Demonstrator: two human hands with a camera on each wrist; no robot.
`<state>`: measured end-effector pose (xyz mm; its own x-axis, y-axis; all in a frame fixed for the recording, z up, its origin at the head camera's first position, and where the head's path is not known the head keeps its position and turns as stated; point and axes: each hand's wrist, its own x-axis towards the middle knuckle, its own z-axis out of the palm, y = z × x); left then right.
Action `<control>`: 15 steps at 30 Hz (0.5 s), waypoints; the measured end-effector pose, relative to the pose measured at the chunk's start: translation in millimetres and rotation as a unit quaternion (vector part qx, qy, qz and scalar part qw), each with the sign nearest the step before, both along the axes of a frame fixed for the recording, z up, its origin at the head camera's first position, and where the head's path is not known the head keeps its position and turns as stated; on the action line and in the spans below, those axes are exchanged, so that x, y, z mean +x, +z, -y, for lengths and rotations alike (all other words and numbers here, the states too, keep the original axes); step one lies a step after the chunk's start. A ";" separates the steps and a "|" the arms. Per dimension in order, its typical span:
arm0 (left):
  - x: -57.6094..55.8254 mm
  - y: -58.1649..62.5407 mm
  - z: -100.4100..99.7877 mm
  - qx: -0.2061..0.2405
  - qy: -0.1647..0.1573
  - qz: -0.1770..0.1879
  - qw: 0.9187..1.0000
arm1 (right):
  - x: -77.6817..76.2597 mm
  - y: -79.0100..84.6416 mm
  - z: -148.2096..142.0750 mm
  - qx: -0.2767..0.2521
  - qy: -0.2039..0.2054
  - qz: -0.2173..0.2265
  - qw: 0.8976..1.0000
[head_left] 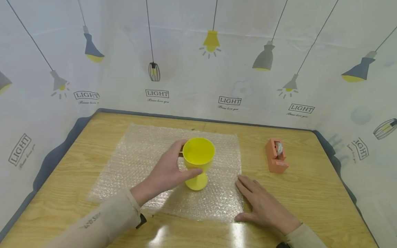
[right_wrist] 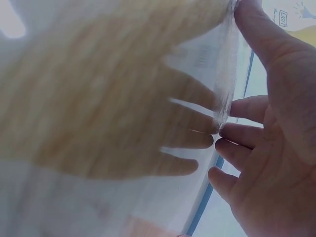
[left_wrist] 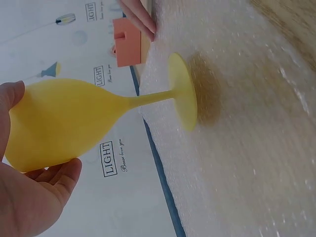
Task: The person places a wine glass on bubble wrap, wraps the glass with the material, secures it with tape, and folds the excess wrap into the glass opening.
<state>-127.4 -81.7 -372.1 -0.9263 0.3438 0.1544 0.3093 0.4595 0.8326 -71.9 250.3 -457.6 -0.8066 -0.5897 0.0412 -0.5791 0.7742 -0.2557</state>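
Observation:
A yellow plastic goblet is upright over a sheet of bubble wrap on the table. My left hand holds the goblet's bowl, thumb on the near side and fingers round the far side. In the left wrist view the goblet's round foot hovers close over the wrap, its shadow beside it. At the sheet's right edge, my right hand lies with fingers spread and fairly straight. Its fingertips touch that edge in the right wrist view, where the glossy table mirrors the hand.
An orange tape dispenser with a roll of clear tape stands on the wooden table, right of the wrap. A pale curtain printed with hanging lamps closes off the back and both sides.

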 end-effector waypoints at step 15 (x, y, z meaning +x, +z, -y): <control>4.5 -2.4 -18.1 0.022 -0.026 0.008 0.999 | -2.9 0.6 1.2 -0.012 -0.003 0.024 1.000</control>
<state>-122.9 -63.6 -374.5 -0.9096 0.3852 0.1558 0.3184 0.4053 0.8569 -74.8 249.1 -457.0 -0.8113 -0.5844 0.0171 -0.5615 0.7706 -0.3016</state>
